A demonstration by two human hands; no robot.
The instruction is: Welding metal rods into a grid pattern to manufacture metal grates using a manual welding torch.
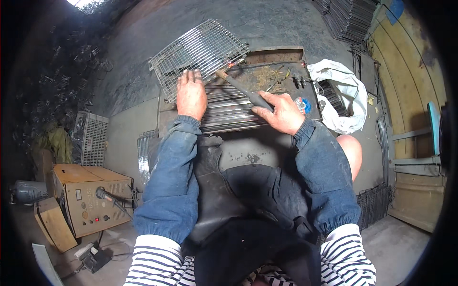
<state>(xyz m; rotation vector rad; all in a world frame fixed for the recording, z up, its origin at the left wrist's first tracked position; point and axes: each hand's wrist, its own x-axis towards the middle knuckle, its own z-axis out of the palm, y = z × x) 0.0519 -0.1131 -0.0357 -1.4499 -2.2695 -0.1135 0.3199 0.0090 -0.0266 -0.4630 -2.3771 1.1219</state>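
My left hand (pixel 192 97) lies with its fingers stretched out on the near edge of a wire mesh panel (pixel 200 46). That panel rests tilted over the far left of a low metal workbench (pixel 274 56). In my right hand (pixel 282 113) is a hammer (pixel 243 90), gripped by its dark handle. Its brownish head points away to the left and is close to the panel's near edge. Below both hands, several long metal bars (pixel 226 112) lie side by side on the bench.
On the bench's right are a blue cutting disc (pixel 302 106) and small metal clamps or tools. An open white sack (pixel 355 88) of dark metal pieces stands beside it. At left sit a welding machine (pixel 90 198) and a stacked grid panel (pixel 95 138). Metal stacks (pixel 346 19) stand far right.
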